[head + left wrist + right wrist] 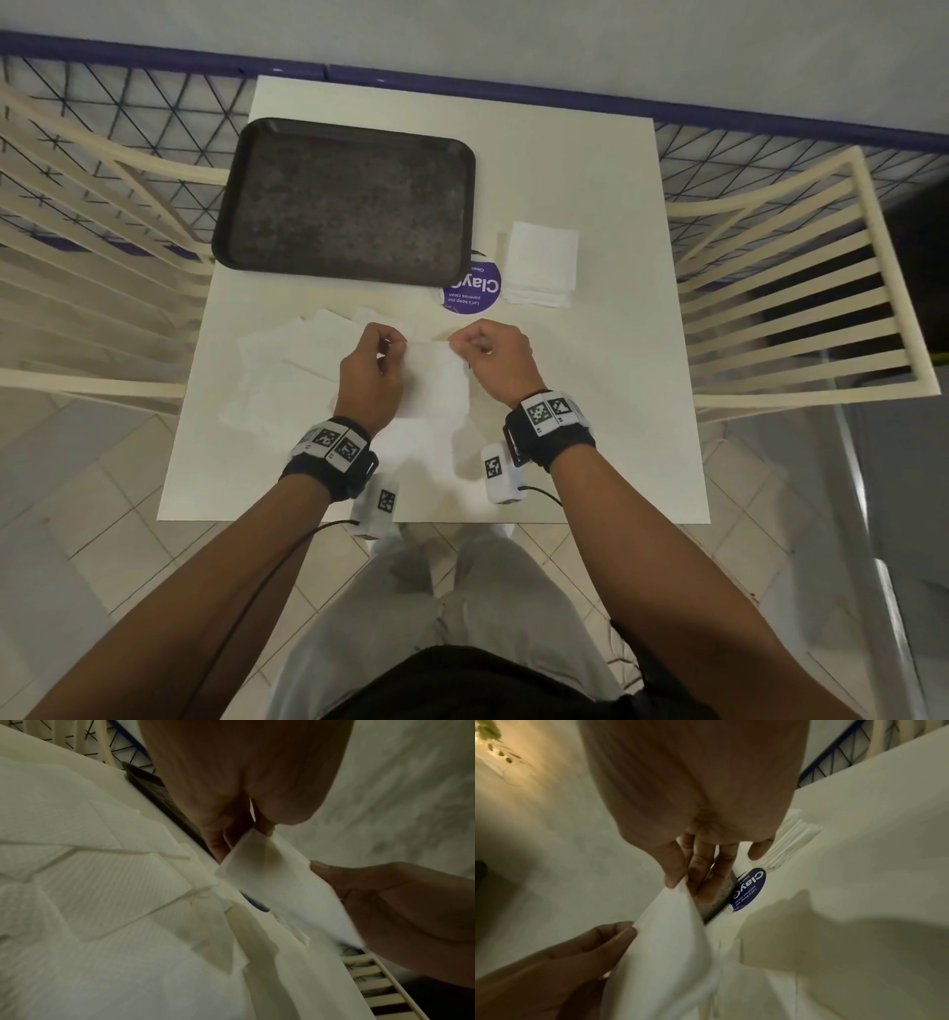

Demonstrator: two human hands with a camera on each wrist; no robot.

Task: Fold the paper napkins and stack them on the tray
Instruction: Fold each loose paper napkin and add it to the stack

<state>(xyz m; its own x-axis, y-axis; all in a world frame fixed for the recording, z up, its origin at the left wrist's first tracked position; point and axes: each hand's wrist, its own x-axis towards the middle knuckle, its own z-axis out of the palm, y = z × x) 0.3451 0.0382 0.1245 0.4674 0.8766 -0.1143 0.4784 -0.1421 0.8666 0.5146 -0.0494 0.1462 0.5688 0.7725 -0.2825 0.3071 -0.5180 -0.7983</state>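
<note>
At frame centre, left hand [371, 377] and right hand [495, 360] are each pinching a top corner of one napkin [436, 383] above the bench [590, 360], tray [287, 154] sitting upper left, holding nothing.

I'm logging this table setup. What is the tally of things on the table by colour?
Black: 1, the rectangular plastic tray
Purple: 1, the round sticker
White: 3, the neat stack of paper napkins, the loose spread of paper napkins, the single paper napkin pinched in both hands
Total: 5
</note>
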